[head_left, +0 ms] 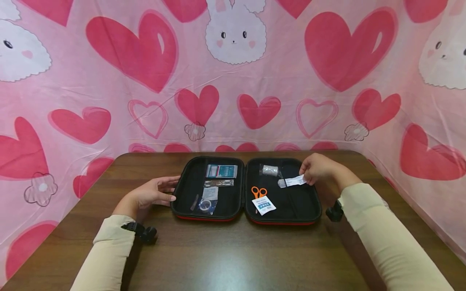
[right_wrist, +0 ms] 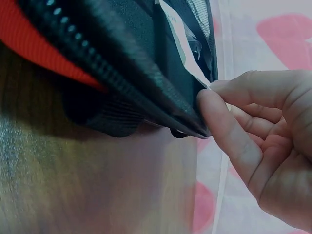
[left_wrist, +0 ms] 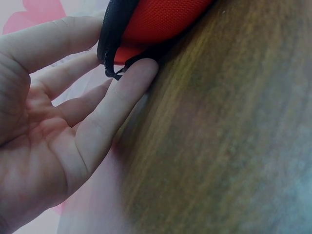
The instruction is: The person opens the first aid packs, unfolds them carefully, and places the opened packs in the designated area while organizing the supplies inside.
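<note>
A first-aid case, black inside and red outside, lies unfolded on the table. My left hand is at its left edge, fingers fairly straight; the thumb touches the rim near the zipper. Over the right half, my right hand pinches the end of a narrow white packet between thumb and forefinger. The packet's other end looks greyish and lies over the case's interior. Near it are a clear-wrapped white roll, orange-handled scissors and a white-and-teal sachet.
In the left half lie teal packets, a clear-wrapped slim item, a pale sachet, a bagged tape roll and a small dark strip. Behind the brown table hangs a pink heart-patterned cloth.
</note>
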The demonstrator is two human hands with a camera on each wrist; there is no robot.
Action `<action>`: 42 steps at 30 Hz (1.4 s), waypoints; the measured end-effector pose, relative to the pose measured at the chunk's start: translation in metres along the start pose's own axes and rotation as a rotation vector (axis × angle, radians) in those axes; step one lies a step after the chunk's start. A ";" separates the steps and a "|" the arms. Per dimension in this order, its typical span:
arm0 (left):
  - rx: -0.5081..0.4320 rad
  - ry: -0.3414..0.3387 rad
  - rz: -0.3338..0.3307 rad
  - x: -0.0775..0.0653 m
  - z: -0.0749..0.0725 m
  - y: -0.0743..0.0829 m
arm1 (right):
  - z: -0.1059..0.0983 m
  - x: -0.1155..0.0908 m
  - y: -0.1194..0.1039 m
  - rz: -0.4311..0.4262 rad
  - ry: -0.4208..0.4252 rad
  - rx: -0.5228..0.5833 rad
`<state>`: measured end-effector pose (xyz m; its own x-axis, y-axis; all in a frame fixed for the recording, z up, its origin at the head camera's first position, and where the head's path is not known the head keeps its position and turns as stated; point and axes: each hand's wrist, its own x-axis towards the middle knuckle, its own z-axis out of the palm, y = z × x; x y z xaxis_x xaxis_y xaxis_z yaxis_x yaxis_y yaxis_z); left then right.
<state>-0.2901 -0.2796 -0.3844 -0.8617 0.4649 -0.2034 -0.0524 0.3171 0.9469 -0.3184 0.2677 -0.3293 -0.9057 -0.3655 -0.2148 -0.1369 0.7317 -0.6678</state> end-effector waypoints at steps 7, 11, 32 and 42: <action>-0.010 -0.003 -0.004 0.000 0.000 0.000 | 0.008 0.008 -0.004 -0.004 -0.030 0.092; -0.015 -0.007 0.001 0.001 0.000 -0.001 | 0.011 0.013 -0.006 -0.009 -0.027 0.135; -0.008 0.008 -0.009 0.000 0.000 0.000 | 0.023 0.033 -0.009 0.009 -0.063 0.177; 0.002 0.005 -0.003 0.001 0.000 -0.001 | 0.037 0.039 -0.009 0.030 -0.008 0.246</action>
<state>-0.2910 -0.2792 -0.3859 -0.8641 0.4599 -0.2047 -0.0540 0.3197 0.9460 -0.3378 0.2254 -0.3582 -0.9044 -0.3509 -0.2426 -0.0068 0.5804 -0.8143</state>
